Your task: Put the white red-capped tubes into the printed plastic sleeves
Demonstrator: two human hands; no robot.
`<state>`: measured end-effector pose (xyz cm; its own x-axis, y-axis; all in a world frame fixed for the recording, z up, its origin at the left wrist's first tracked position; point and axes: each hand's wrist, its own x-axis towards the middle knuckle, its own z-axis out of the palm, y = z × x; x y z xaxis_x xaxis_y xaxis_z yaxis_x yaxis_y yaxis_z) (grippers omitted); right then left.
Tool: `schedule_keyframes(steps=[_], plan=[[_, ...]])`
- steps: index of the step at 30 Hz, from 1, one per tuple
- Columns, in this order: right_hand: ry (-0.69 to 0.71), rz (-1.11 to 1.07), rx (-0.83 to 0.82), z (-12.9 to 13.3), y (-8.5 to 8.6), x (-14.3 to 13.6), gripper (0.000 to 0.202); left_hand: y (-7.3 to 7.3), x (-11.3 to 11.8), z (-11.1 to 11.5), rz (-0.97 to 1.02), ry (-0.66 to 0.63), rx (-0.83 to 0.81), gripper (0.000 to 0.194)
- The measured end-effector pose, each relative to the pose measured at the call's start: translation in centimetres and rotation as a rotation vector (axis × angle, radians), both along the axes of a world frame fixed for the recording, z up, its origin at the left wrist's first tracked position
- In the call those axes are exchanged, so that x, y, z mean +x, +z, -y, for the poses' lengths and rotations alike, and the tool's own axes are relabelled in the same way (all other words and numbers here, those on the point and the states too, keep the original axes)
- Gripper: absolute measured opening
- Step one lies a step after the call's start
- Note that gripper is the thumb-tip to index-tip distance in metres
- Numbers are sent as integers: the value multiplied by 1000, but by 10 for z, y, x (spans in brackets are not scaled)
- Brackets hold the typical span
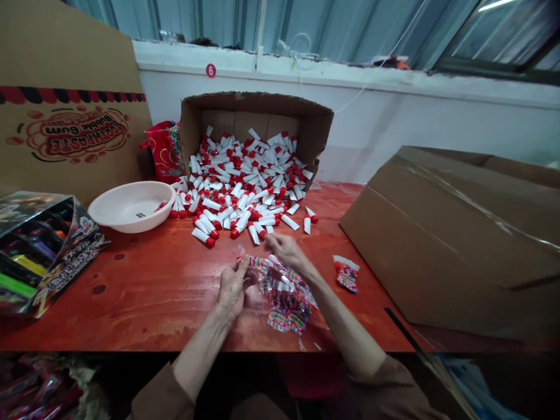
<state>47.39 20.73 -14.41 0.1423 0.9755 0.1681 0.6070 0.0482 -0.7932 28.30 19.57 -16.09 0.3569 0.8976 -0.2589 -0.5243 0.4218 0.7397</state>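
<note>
My left hand (233, 286) pinches the edge of a small colourful wrapper (258, 263) near the middle of the red table. Just right of it, my right hand (284, 251) has its fingers curled at the front of the tube pile; what they hold, if anything, is too small to make out. Below my hands lie several printed packets (286, 312), partly under clear plastic. White tubes with red caps (245, 175) spill from a tipped cardboard box (321, 131) onto the table. A single red packet (347, 273) rests right of my right forearm.
A white bowl (126, 204) stands at the left, beside a display box (56, 251) of colourful items. The large printed carton (74, 70) rises behind them. A big brown carton (455, 245) takes up the right side. The table's front edge (280, 350) crosses below my forearms.
</note>
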Motion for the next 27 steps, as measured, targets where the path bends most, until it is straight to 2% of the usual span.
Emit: schedule_keyframes(steps=[2,3,4,6,8,10,12,14,16,19,21,24,27], plan=[[-355,218,67,-25,-8,50,38,-3,-1,-6,85,-18,-99,45],[-532,327,34,-35,-15,75,41,-5,-2,-9,117,-25,-141,44],[-652,401,-38,-42,-22,99,47,-6,-3,-11,141,-34,-181,44],[-677,482,-154,-48,-38,137,51,-10,-6,-14,174,-50,-246,42],[-619,489,-187,-46,-50,162,39,-14,-8,-16,201,-63,-281,40],[-583,468,-182,-38,-54,173,27,-16,-10,-18,222,-61,-298,38],[-579,438,-171,-25,-51,173,26,-18,-14,-20,235,-45,-315,37],[-568,399,-151,-7,-42,160,29,-18,-18,-21,241,-27,-334,35],[-516,300,-74,17,-31,134,34,-18,-24,-21,251,-6,-337,33],[-322,-11,156,62,-13,72,36,-14,-33,-18,273,15,-304,32],[-197,-108,163,91,-3,25,33,-11,-38,-14,284,11,-270,33],[-93,-111,184,118,8,-31,27,-4,-44,-8,285,0,-229,35],[-64,-33,226,126,11,-55,23,0,-49,-2,296,1,-206,36]])
